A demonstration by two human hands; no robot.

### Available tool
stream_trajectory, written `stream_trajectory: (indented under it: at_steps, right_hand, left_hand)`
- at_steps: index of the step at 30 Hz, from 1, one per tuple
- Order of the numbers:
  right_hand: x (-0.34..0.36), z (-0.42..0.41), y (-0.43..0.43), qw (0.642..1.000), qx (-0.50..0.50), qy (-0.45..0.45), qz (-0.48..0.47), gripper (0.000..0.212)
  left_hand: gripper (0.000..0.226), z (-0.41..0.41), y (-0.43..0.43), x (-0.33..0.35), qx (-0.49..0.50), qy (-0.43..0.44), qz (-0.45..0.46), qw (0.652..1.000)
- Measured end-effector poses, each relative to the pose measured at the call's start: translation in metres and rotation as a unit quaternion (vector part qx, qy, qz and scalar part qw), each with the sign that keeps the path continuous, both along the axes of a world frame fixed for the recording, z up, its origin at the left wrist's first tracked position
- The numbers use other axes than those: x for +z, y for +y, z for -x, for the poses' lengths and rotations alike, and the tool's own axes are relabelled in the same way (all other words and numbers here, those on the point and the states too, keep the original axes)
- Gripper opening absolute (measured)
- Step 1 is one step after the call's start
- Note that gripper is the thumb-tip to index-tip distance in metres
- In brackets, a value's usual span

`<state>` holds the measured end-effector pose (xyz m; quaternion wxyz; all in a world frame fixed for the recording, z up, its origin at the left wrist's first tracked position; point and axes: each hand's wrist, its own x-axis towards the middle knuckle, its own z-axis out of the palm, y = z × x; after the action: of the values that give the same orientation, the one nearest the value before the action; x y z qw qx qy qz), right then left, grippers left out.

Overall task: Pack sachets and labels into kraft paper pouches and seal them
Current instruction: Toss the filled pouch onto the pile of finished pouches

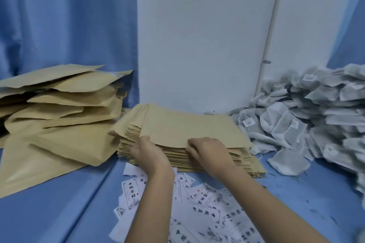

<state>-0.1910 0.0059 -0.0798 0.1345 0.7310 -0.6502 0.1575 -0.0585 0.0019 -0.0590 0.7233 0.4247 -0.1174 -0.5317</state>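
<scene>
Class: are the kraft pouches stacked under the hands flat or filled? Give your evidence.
Flat: the stack of pouches lies in thin, even layers, no bulge. Left hand and right hand pinch the near edge of the top pouch.

Bare cloth (69, 213) front-left; filled pouches (59, 120) left, sachet heap (316, 114) right.

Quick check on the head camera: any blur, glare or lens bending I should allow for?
Head view: light flat and bluish, shadows soft, faint sheen on the filled pouches at left; the wide lens bows the wall pipe; the sachet pile smears toward the right edge; the labels blur low down; left hand and right hand on the pouch stack are sharp.
</scene>
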Motion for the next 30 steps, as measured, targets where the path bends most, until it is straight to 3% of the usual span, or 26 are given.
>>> stream_trajectory:
  at_steps: [4,8,11,14,16,18,22,25,28,30]
  right_hand:
    - [-0.014,0.010,0.009,0.998,-0.006,-0.015,0.059,0.038]
    - [-0.017,0.011,0.018,0.977,0.006,-0.111,0.180,0.021]
    - [-0.018,0.011,0.024,0.949,0.037,-0.175,0.260,0.027]
    - [-0.021,0.013,0.025,0.932,0.027,-0.221,0.285,0.041]
    - [-0.021,0.013,0.026,0.920,0.005,-0.299,0.255,0.051]
    - [-0.022,0.009,0.028,0.900,-0.006,-0.373,0.227,0.058]
    - [-0.023,-0.004,0.036,0.857,-0.030,-0.472,0.207,0.044]
    - [-0.025,-0.010,0.034,0.776,-0.007,-0.612,0.150,0.040]
    - [-0.029,-0.012,0.034,0.598,0.073,-0.796,0.053,0.035]
    - [-0.038,-0.011,0.035,0.485,0.122,-0.866,0.016,0.034]
  left_hand:
    - [0.016,0.006,0.008,-0.011,-0.039,0.010,-0.009,0.999]
    - [0.044,-0.002,0.005,-0.012,-0.145,0.025,0.025,0.989]
    - [0.034,-0.010,0.003,-0.004,-0.221,0.008,0.056,0.974]
    - [0.013,-0.019,0.004,0.001,-0.216,-0.124,0.063,0.967]
    - [0.025,-0.020,0.004,-0.001,-0.169,-0.236,0.087,0.953]
    - [0.043,-0.016,0.005,0.002,-0.127,-0.272,0.159,0.941]
    - [0.063,-0.003,0.011,0.007,-0.073,-0.330,0.306,0.890]
    - [0.071,0.004,0.021,0.006,-0.076,-0.467,0.421,0.774]
    - [0.071,0.005,0.019,0.001,-0.118,-0.634,0.417,0.641]
    - [0.063,0.005,0.017,-0.005,-0.168,-0.696,0.360,0.598]
